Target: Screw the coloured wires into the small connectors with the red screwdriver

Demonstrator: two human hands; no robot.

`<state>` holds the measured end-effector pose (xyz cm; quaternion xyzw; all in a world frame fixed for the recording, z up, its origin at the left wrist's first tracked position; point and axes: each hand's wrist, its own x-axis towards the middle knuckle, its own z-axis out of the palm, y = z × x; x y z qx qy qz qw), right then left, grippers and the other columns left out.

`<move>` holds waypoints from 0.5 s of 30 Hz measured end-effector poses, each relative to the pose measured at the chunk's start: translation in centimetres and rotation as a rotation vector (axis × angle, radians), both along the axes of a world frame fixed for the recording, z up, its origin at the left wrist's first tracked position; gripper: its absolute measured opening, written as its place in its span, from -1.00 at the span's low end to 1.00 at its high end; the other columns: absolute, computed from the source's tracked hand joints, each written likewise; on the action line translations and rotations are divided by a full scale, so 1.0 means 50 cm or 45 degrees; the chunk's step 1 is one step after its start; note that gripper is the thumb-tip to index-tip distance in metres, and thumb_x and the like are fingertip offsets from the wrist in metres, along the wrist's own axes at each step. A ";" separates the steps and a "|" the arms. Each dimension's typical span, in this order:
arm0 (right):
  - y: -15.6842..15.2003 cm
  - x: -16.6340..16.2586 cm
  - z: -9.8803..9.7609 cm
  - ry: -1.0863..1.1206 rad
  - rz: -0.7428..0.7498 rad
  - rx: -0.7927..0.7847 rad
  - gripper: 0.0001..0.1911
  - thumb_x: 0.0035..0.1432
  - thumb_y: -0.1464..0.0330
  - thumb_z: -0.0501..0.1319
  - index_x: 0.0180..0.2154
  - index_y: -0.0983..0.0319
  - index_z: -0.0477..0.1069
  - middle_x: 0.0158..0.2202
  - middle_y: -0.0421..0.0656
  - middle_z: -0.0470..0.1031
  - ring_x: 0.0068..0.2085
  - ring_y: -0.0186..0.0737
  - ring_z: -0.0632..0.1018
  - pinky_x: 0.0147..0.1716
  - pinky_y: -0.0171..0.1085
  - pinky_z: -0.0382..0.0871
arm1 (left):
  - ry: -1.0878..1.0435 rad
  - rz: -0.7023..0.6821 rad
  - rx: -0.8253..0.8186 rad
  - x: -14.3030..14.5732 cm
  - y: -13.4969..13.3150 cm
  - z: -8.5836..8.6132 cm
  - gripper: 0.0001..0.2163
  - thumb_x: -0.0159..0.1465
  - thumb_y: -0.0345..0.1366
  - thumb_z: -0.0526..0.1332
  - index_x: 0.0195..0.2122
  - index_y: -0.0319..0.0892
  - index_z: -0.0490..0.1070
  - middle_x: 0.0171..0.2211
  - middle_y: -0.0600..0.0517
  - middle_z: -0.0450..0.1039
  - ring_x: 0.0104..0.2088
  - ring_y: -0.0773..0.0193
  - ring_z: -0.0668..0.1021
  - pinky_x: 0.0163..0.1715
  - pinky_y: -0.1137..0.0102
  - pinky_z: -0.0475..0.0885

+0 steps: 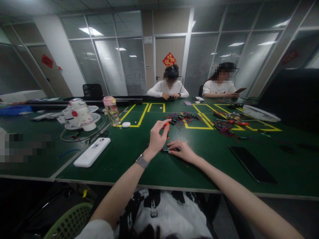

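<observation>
My left hand (157, 136) is closed on the orange handle of a screwdriver (167, 126), held upright with its dark shaft pointing down. Under the tip, on the green table, lies a small circuit board (165, 150) with thin wires attached. Fingers of my right hand (183, 151) press on the board's right side and hide part of it. From beneath that hand a red wire (184, 163) trails out. Whether the tip sits in a screw is too small to tell.
A pile of wired boards (183, 118) lies ahead, with another wire bundle (224, 127) to its right. A black phone (251, 164) is at right; a white power bank (92, 152), pink-lidded bottle (112, 111) and white jug (83, 114) are left. Two people sit across.
</observation>
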<state>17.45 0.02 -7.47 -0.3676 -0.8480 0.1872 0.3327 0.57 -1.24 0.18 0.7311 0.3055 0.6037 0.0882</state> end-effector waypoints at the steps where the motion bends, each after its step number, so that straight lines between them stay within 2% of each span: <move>1: 0.000 0.000 0.001 0.003 0.001 -0.003 -0.86 0.06 0.30 0.32 -0.29 0.14 0.59 -0.13 -0.09 0.59 -0.01 -0.03 0.53 0.10 0.04 0.26 | -0.006 0.035 0.016 0.000 0.001 0.000 -0.81 0.31 -0.33 0.14 -0.08 -0.14 0.46 -0.32 0.03 0.38 -0.31 0.33 0.44 -0.23 0.43 0.36; 5: 0.000 0.000 0.000 0.022 0.009 0.005 -0.86 0.06 0.29 0.32 -0.30 0.15 0.59 -0.14 -0.08 0.59 -0.02 -0.03 0.53 0.08 0.02 0.28 | -0.033 0.091 0.048 0.000 0.002 0.000 -0.85 0.26 -0.30 0.22 -0.15 -0.13 0.49 -0.32 0.04 0.34 -0.30 0.32 0.44 -0.22 0.42 0.37; 9: 0.002 0.000 -0.003 0.021 0.012 0.016 -0.86 0.06 0.29 0.32 -0.29 0.15 0.59 -0.14 -0.08 0.59 -0.03 -0.04 0.53 0.06 0.00 0.30 | -0.030 -0.054 0.014 0.000 0.000 0.001 -0.74 0.37 -0.33 0.02 -0.02 -0.12 0.43 -0.12 -0.04 0.41 -0.09 0.26 0.47 -0.05 0.34 0.36; 11: 0.003 0.001 -0.004 0.022 0.015 0.020 -0.85 0.06 0.29 0.32 -0.29 0.15 0.59 -0.14 -0.09 0.59 -0.03 -0.04 0.53 0.05 -0.01 0.31 | -0.035 -0.112 0.012 0.001 0.001 0.000 -0.72 0.39 -0.34 -0.02 0.04 -0.12 0.38 -0.06 -0.06 0.44 -0.02 0.24 0.47 0.01 0.30 0.35; 15: 0.002 0.001 -0.004 0.012 0.006 0.022 -0.86 0.06 0.29 0.32 -0.30 0.15 0.59 -0.14 -0.09 0.59 -0.03 -0.04 0.53 0.02 -0.02 0.34 | -0.066 -0.081 0.010 0.003 0.005 -0.005 -0.75 0.35 -0.32 0.06 0.02 -0.13 0.39 -0.15 -0.04 0.47 -0.15 0.27 0.51 -0.13 0.36 0.41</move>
